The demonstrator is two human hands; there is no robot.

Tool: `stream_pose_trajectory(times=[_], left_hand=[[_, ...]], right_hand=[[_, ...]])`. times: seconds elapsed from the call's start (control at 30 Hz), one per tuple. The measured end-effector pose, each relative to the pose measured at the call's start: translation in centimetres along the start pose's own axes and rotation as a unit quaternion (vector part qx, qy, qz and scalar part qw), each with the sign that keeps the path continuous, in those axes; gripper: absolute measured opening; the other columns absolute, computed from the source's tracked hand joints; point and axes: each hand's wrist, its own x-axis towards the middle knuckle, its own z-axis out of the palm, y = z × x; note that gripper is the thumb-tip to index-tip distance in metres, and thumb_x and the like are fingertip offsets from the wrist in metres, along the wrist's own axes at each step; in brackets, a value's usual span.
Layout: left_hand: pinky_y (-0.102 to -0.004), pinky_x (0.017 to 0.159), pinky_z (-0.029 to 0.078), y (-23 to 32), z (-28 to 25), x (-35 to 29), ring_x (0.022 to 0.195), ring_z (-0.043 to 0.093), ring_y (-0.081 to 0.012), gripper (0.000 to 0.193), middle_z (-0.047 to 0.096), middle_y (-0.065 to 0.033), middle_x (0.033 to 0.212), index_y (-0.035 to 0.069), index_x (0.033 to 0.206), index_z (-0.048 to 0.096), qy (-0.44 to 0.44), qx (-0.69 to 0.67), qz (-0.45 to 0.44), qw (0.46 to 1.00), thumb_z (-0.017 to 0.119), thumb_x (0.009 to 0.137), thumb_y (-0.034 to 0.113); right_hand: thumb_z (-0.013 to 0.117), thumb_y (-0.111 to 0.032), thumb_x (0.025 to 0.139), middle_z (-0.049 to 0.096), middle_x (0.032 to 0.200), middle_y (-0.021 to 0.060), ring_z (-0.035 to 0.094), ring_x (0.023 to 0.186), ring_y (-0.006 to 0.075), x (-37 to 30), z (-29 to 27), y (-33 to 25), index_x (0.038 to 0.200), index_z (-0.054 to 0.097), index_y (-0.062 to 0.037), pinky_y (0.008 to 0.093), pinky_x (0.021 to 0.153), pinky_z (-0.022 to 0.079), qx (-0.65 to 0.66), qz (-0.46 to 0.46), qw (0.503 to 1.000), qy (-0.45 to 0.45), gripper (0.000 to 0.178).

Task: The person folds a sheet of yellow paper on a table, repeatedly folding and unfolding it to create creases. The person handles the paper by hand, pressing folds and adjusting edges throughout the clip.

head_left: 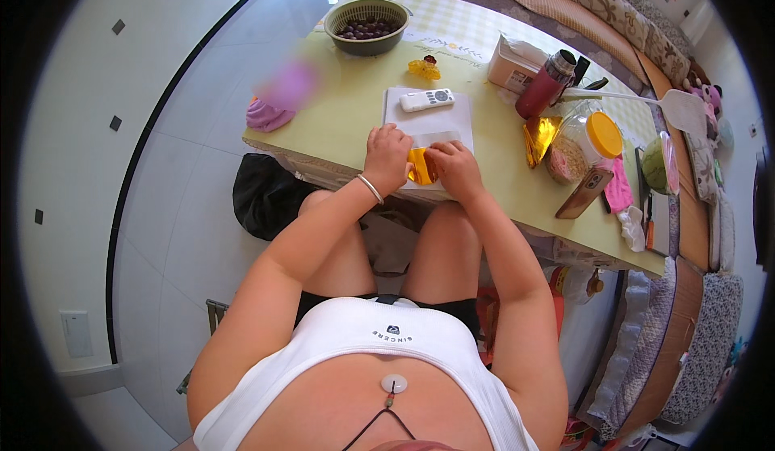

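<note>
A small piece of shiny gold foil paper [421, 167] lies between my hands at the table's near edge. My left hand [388, 157], with a bangle at the wrist, grips its left side with the fingers bent. On its right side, the bent fingers of my right hand [455, 167] pinch the paper. Beneath and beyond the foil are white sheets [458, 118], with a white remote control [426, 100] lying across them. Farther back sits a small yellow-gold folded figure [424, 67]. More gold foil [542, 138] rests to the right of my hands.
A colander [367, 41] of dark round fruit stands far left, and purple cloth [268, 117] nearer. At right are a tissue box [513, 65], red thermos [546, 84], yellow-lidded jar [567, 158], phone [584, 193] and white fly swatter [682, 112]. The table edge [323, 175] crosses above my knees.
</note>
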Motion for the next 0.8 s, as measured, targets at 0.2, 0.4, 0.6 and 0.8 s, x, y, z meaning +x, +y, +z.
stream_pose_trajectory(times=[0.2,0.4,0.6,0.8], left_hand=[[-0.0626,0.117,0.015,0.0,1.9,-0.3,0.148,0.025,-0.0397,0.053,0.041,-0.0183,0.153,0.027,0.134,0.062,-0.005,0.019,0.081,0.997,0.066,0.083,0.016],[-0.0668,0.116,0.012,0.0,1.2,0.5,0.15,0.019,-0.0436,0.045,0.037,-0.0218,0.156,0.034,0.129,0.067,-0.058,0.039,0.065,0.995,0.061,0.085,0.023],[-0.0669,0.117,0.01,-0.2,1.2,0.2,0.15,0.018,-0.0438,0.047,0.036,-0.0233,0.155,0.036,0.129,0.067,-0.064,0.011,0.042,0.997,0.061,0.085,0.024],[-0.0667,0.117,0.006,-0.2,0.6,0.2,0.151,0.015,-0.0438,0.05,0.034,-0.0241,0.157,0.037,0.13,0.066,-0.071,-0.023,0.038,0.996,0.067,0.08,0.037]], right_hand=[[0.069,-0.007,0.078,0.068,0.111,0.0083,0.063,0.099,0.0308,-0.5,0.2,-1.1,0.098,0.067,-0.0067,0.0407,0.088,0.052,0.037,0.065,0.997,0.015,0.02],[0.075,-0.013,0.079,0.06,0.125,0.0123,0.059,0.11,0.0338,-1.5,-0.4,-1.2,0.1,0.062,-0.0055,0.0426,0.096,0.048,0.113,0.126,0.986,-0.01,0.026],[0.075,-0.023,0.082,0.052,0.143,0.0132,0.051,0.128,0.0325,-2.7,-1.2,-1.5,0.118,0.059,-0.0081,0.0473,0.112,0.037,0.045,0.13,0.988,-0.07,0.042],[0.073,-0.029,0.085,0.046,0.151,0.0118,0.045,0.137,0.029,-3.0,-0.9,-1.7,0.126,0.056,-0.0111,0.0516,0.119,0.026,0.014,0.162,0.982,-0.099,0.048]])
